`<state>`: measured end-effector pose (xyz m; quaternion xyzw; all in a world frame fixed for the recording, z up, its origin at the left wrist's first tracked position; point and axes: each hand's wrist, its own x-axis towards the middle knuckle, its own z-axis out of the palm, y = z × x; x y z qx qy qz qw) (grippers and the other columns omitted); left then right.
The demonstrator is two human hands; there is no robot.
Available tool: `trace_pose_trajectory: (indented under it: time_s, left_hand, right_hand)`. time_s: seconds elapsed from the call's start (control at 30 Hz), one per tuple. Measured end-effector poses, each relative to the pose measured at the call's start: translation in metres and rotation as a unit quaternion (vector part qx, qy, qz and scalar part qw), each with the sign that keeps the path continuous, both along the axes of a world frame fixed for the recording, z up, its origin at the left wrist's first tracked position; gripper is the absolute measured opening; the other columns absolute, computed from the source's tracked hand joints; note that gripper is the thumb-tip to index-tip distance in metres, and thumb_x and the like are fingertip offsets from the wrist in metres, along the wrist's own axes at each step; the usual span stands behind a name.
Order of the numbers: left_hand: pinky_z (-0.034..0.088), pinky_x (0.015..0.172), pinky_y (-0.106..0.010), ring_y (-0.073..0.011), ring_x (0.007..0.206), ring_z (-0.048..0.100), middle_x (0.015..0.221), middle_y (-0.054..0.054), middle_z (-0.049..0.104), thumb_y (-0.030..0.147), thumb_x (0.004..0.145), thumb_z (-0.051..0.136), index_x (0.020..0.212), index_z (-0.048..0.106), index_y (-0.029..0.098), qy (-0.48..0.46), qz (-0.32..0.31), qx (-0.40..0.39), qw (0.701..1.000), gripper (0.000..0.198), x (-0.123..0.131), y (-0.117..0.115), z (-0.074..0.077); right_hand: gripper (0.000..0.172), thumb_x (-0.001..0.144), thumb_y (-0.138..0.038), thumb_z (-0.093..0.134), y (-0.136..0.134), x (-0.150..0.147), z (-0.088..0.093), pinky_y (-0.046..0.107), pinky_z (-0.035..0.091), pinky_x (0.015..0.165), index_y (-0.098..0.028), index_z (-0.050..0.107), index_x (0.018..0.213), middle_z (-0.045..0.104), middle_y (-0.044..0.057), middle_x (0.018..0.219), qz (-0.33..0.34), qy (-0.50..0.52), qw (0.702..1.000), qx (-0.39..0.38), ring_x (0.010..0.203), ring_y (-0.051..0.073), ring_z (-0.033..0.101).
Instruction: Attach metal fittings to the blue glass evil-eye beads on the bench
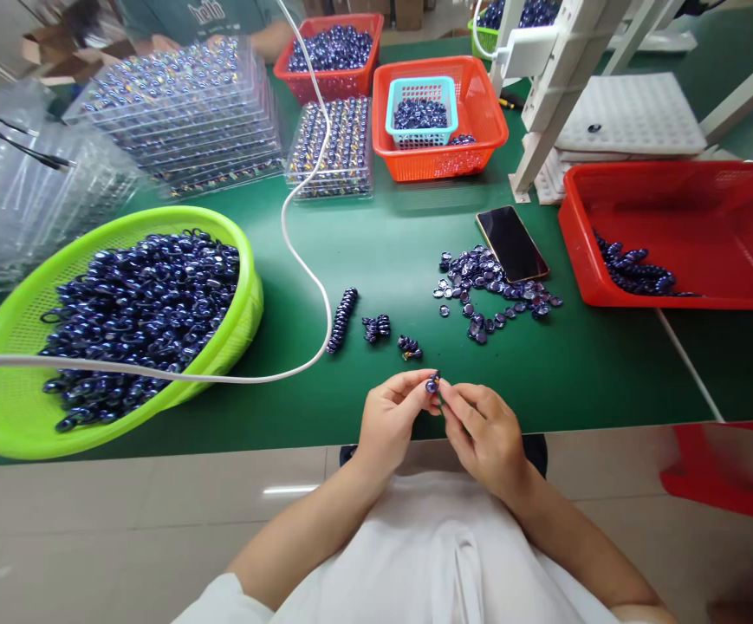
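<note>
Navy bead-like piece [432, 383], pinched in the left hand [387, 418] while I cannot tell whether the right hand [490, 438] grips it, seems light, hard and slippery, best held by its sides.

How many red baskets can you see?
3: a far basket at the back, a middle basket holding a small blue basket, and a right basket at the picture's edge. Others may be hidden.

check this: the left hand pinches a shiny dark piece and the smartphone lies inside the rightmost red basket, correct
The smartphone isn't inside the rightmost red basket: the head view shows it outside, to the basket's left. The left hand does pinch a shiny dark piece.
</note>
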<state>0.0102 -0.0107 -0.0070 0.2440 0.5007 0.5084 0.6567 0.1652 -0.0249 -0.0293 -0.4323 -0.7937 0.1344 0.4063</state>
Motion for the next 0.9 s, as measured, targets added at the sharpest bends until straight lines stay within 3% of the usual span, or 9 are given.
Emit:
trace_pose_trajectory:
  time_s: [0.13,0.3,0.4,0.5,0.67,0.77,0.9]
  left_hand:
    - [0.057,0.066,-0.026,-0.0128,0.066,0.067,0.082,-0.007,0.077,0.031,0.075,0.081,0.091,0.077,0.013,-0.014,-0.006,-0.011,1.0,0.024,-0.001,0.001,0.0]
    - [0.056,0.066,-0.027,-0.0139,0.067,0.067,0.085,-0.009,0.078,0.03,0.077,0.081,0.092,0.078,0.013,-0.017,-0.022,-0.003,1.0,0.023,-0.002,0.002,-0.004]
    - [0.054,0.063,-0.025,-0.0131,0.066,0.065,0.084,-0.009,0.078,0.03,0.077,0.08,0.091,0.077,0.013,-0.013,-0.019,0.002,1.0,0.023,-0.002,0.003,-0.004]
    - [0.053,0.061,-0.024,-0.0115,0.064,0.063,0.083,-0.008,0.077,0.03,0.077,0.08,0.09,0.077,0.013,-0.007,-0.018,0.008,1.0,0.022,0.0,0.006,-0.005]
    - [0.051,0.061,-0.023,-0.0101,0.061,0.061,0.081,-0.007,0.076,0.031,0.077,0.08,0.09,0.077,0.013,-0.01,-0.025,0.011,1.0,0.023,0.003,0.006,-0.006]
    - [0.051,0.062,-0.022,-0.0104,0.062,0.061,0.08,-0.007,0.076,0.032,0.078,0.079,0.091,0.077,0.013,-0.004,-0.03,0.014,0.999,0.022,0.0,0.005,-0.005]
    - [0.051,0.064,-0.022,-0.0101,0.062,0.061,0.08,-0.006,0.077,0.032,0.08,0.077,0.091,0.077,0.015,0.019,-0.036,0.023,0.999,0.021,-0.008,0.005,-0.004]
  right_hand:
    - [0.064,0.089,-0.008,0.057,0.002,0.003,0.001,0.038,0.056,0.073,-0.03,0.043,0.148,0.069,0.01,0.107,0.021,-0.033,0.999,0.013,0.085,0.022,0.067]
    - [0.049,0.088,-0.007,0.059,0.013,0.017,0.012,0.034,0.057,0.075,-0.029,0.058,0.131,0.069,0.006,0.099,0.079,0.028,0.996,-0.015,0.086,0.019,0.067]
    - [0.033,0.089,-0.01,0.06,0.027,0.032,0.018,0.034,0.056,0.08,-0.026,0.065,0.116,0.069,0.006,0.097,-0.01,0.03,0.999,-0.034,0.088,0.019,0.067]
    - [0.021,0.092,-0.016,0.057,0.048,0.046,0.02,0.037,0.054,0.081,-0.022,0.068,0.11,0.067,0.008,0.096,-0.107,-0.029,0.992,-0.054,0.089,0.022,0.066]
    - [0.02,0.093,-0.02,0.056,0.074,0.046,0.018,0.036,0.054,0.076,-0.018,0.069,0.108,0.065,0.01,0.098,-0.129,-0.185,0.968,-0.106,0.094,0.026,0.064]
    - [0.017,0.093,-0.019,0.055,0.071,0.042,0.021,0.037,0.054,0.076,-0.017,0.068,0.105,0.063,0.011,0.098,-0.109,-0.234,0.957,-0.132,0.096,0.028,0.063]
    - [0.018,0.095,-0.021,0.053,0.06,0.053,0.031,0.039,0.054,0.082,-0.02,0.066,0.107,0.064,0.009,0.101,-0.036,-0.227,0.96,-0.161,0.096,0.026,0.062]
